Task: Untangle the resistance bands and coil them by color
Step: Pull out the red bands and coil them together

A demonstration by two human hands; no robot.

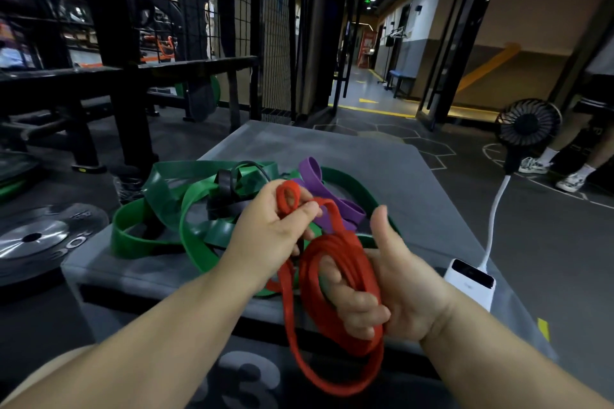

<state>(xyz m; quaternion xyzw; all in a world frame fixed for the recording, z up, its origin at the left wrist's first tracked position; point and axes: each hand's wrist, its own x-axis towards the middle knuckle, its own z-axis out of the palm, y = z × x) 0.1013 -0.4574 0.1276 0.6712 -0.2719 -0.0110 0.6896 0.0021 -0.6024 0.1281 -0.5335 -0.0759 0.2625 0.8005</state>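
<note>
Two hands: both grasp one red band [342, 259], above the near edge of a grey padded box [382, 156].
Right hand [395, 289]: nearest. Its fingers are curled through the coiled red turns and its thumb sticks upright. Slack red loops droop below it over the box's front face.
Left hand [272, 232]: just beyond. Thumb and forefinger pinch a small red loop at the strand's upper end.
Tangle: on the box top behind the hands. Green bands [199, 209] spread widest on the left, a black band [226, 199] is threaded among them, and a purple band [315, 176] lies to the right (how many greens, I cannot tell).
Power bank [471, 279]: white, at the box's right edge. A white stalk rises from it to a black fan [528, 123].
Weight plate [36, 239]: lying flat, left of the box.
Far right: a person's legs [571, 163] in sneakers, standing past the fan.
</note>
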